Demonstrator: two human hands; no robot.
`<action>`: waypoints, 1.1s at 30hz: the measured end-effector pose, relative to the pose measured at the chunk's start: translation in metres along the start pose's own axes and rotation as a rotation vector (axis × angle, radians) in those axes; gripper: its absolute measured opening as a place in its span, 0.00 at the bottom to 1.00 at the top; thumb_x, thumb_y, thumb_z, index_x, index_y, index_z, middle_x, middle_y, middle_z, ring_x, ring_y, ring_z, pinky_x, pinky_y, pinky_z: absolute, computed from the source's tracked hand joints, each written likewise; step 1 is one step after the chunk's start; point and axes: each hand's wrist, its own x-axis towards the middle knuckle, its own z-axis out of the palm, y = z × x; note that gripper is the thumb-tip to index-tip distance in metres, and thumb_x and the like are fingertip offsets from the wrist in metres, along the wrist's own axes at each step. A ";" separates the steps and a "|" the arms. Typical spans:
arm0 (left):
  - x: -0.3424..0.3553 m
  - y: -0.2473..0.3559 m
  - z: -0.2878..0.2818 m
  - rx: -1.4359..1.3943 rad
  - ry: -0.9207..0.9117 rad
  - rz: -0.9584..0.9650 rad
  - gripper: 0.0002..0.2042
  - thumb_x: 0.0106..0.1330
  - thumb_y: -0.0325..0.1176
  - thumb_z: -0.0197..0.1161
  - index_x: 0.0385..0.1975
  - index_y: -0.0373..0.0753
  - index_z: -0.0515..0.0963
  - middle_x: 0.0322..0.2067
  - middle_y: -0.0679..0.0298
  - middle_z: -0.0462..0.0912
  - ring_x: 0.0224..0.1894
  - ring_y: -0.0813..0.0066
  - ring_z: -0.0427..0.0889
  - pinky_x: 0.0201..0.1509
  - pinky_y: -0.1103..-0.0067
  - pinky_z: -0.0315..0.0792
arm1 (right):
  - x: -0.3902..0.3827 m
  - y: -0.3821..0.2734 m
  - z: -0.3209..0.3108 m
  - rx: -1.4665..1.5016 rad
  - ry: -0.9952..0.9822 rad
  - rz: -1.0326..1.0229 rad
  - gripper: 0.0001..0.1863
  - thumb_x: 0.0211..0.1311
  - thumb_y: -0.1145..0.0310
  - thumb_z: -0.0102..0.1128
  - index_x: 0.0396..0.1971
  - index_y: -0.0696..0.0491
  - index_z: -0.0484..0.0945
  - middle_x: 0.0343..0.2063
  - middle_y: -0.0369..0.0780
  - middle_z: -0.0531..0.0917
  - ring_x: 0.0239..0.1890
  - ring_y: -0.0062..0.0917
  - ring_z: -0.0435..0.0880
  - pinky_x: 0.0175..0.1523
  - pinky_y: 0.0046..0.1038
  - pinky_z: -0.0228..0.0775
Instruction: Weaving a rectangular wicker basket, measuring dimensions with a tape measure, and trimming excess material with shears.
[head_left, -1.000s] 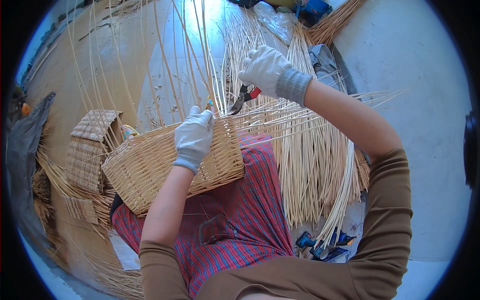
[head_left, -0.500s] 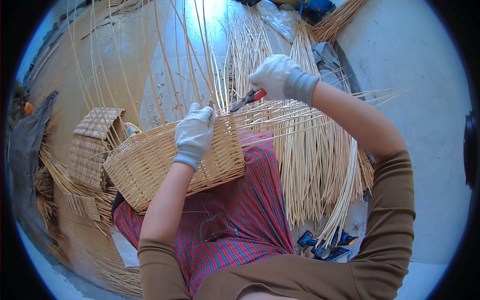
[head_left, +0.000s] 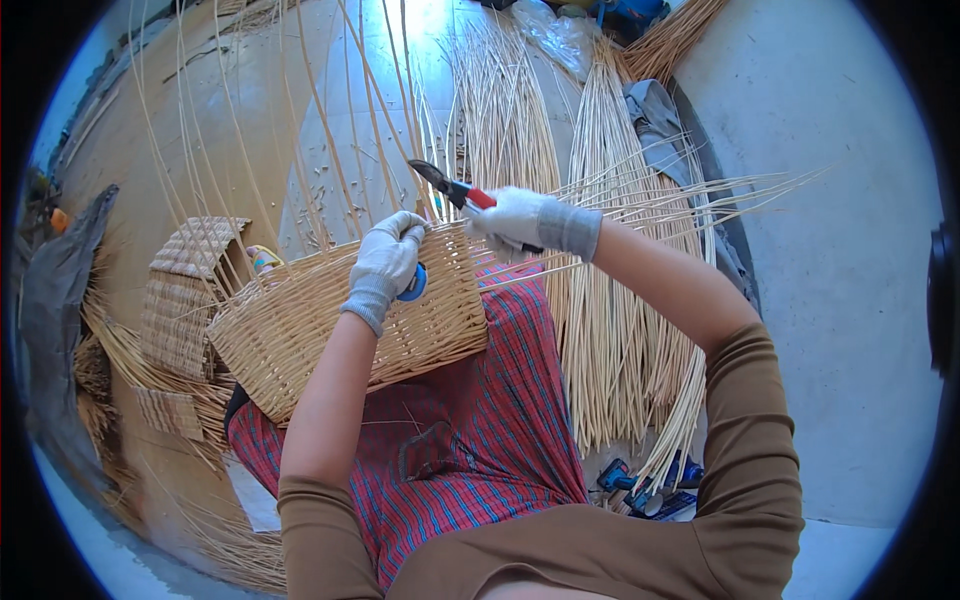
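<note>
A partly woven wicker basket (head_left: 330, 320) lies tilted across my lap, with long upright stakes (head_left: 255, 170) rising from its far edge. My left hand (head_left: 390, 255), in a white glove, is closed at the basket's upper right edge. Against its palm side shows a blue round object (head_left: 414, 282) that I cannot make out clearly. My right hand (head_left: 515, 220), also gloved, grips pruning shears (head_left: 450, 185) with a red handle. The dark blades point up and to the left, above the basket corner. Loose willow rods (head_left: 660, 195) stick out to the right behind that hand.
Bundles of pale rods (head_left: 620, 350) cover the floor at right. Power tools (head_left: 640, 480) lie near my right elbow. Woven panels (head_left: 180, 300) and a dark cloth (head_left: 60, 290) are at left. A red striped cloth (head_left: 470, 420) covers my lap. Cut bits (head_left: 315, 210) litter the floor beyond.
My right hand has come down and left, and the shears now point upward instead of down at the basket corner. A blue round object now shows by my left hand, which has shifted slightly.
</note>
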 end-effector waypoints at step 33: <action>-0.034 0.001 0.018 0.294 0.199 0.270 0.20 0.67 0.26 0.58 0.59 0.48 0.79 0.58 0.46 0.75 0.57 0.48 0.79 0.61 0.68 0.73 | -0.059 0.168 0.086 0.199 0.829 -0.552 0.34 0.63 0.75 0.63 0.69 0.55 0.62 0.54 0.46 0.79 0.53 0.29 0.82 0.58 0.32 0.74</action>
